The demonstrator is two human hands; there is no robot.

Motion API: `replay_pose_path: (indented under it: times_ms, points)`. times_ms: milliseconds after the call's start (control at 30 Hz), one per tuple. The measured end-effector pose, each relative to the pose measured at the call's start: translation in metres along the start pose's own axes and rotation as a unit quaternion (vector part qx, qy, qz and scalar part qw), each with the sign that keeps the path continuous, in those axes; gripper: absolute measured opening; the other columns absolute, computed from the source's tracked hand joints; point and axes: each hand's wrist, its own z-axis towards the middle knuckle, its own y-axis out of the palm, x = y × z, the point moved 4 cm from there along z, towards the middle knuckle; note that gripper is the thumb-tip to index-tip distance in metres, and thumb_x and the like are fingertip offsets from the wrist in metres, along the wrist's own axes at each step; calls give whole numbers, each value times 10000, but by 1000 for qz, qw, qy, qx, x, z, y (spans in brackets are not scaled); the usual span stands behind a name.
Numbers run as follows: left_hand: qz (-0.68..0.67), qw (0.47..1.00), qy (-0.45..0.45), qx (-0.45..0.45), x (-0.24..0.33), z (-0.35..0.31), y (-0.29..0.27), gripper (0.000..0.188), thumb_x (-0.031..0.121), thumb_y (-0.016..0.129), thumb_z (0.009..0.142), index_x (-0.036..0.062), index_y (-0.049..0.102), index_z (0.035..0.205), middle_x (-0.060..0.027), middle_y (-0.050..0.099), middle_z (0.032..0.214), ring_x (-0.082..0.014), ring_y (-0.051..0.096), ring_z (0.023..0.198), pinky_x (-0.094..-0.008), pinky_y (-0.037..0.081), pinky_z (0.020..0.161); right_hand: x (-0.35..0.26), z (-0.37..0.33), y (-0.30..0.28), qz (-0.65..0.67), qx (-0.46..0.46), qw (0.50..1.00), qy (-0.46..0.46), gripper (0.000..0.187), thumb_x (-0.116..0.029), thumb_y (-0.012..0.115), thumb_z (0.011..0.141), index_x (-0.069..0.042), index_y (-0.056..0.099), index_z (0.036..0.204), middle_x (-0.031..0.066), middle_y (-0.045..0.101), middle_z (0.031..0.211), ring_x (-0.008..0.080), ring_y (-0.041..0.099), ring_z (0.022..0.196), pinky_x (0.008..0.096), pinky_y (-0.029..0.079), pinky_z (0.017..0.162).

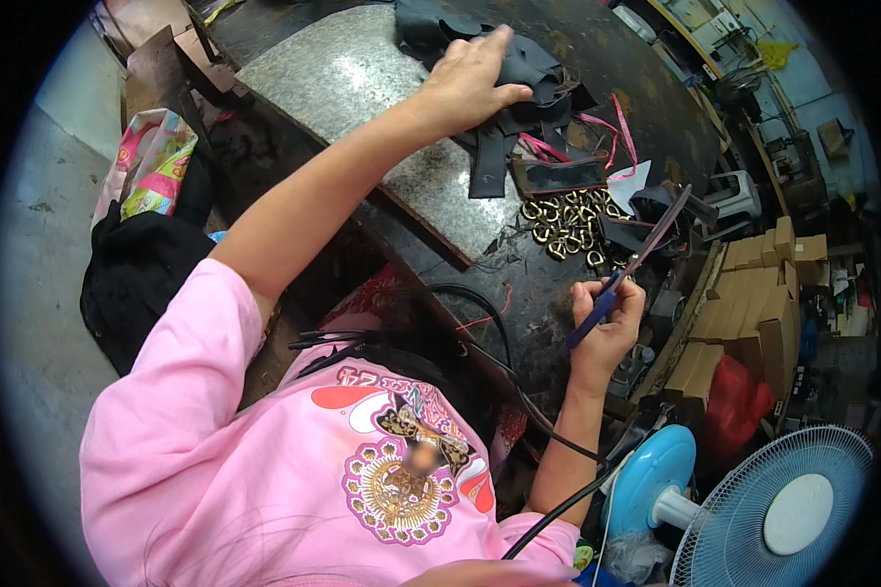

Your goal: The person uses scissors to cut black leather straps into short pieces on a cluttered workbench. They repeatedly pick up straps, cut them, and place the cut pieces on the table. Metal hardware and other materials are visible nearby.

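Note:
My left hand (468,83) reaches across to a heap of black leather-like strips and scraps (533,70) at the far side of the table. Its fingers are stretched out with the thumb apart, over or touching the heap; I see nothing gripped in it. Closer to me on the right, my right hand (612,328) is closed round the blue handle of a pair of scissors (646,249), whose blades point up and away. Between the hands lies a pile of brass-coloured metal rings (565,223). Pink ribbon (625,137) trails beside the black pieces.
A grey stone-like slab (318,78) lies on the dark table (538,284). A black cable (519,386) runs over the near edge. To the right stand cardboard boxes (744,303) and a blue-and-white fan (793,514). A colourful bag (152,161) hangs at the left.

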Motion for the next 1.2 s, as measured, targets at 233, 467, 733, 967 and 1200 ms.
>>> replay_pose_path:
  times_ms: [233,467,733,967,1200]
  points:
    - [171,975,124,-67,-11,-9,47,638,497,548,838,219,368,1382,-147,331,1419,-340,253,1344,-508,206,1076,15,2,-1,68,11,993,95,314,-41,728,761,-26,476,947,30,590,779,64,549,702,198,446,648]
    - [129,976,172,37,10,-10,17,623,484,557,839,170,408,1355,-136,330,1422,-331,249,1343,-484,214,1080,25,4,-3,66,31,993,90,291,-83,733,771,-24,493,923,16,594,770,50,534,686,186,429,628]
    - [78,945,312,-60,64,-51,9,353,418,701,682,109,614,829,-19,537,806,-209,496,828,-330,400,725,25,9,-5,92,41,990,100,283,-98,727,782,-10,487,904,25,594,754,61,574,682,188,460,615]
    - [51,961,266,-61,51,-52,24,246,289,700,699,71,629,788,-63,566,757,-247,546,792,-360,457,709,24,10,-5,102,40,989,102,272,-119,712,801,-15,488,913,33,598,740,72,587,650,186,461,579]
    - [19,959,281,-18,48,-48,23,121,138,646,752,78,616,852,-58,596,752,-233,587,772,-337,483,681,25,9,-5,131,38,983,122,275,-125,715,800,-24,487,913,25,598,734,62,576,628,172,436,542]
